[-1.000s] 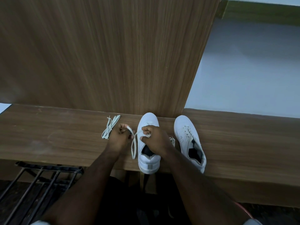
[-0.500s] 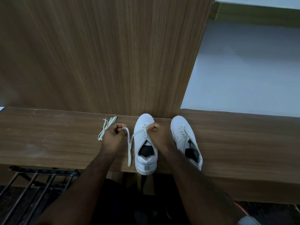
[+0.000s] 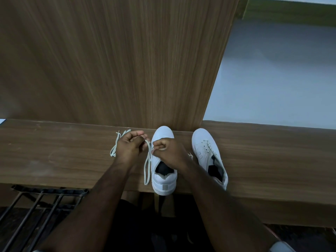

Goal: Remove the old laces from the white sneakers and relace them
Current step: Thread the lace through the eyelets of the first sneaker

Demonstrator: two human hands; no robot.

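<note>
Over sneaker [image 3: 163, 179], hands pinching lace [image 3: 147, 166]

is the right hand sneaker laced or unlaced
Unlaced, as far as shows. The sneaker on the right shows bare eyelet holes along its upper with no lace crossing them; it stands upright on the wooden ledge, untouched by either hand.

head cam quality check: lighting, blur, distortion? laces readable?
Head view: dim, cool light, no glare; the sneaker openings go near black. Wide-angle bend shows in the slanted wood panel edge. Focus is fair: the lace by the left hand reads clearly, but the right hand hides the eyelets of the near sneaker. The other sneaker's eyelets are visible, slightly soft.
</note>
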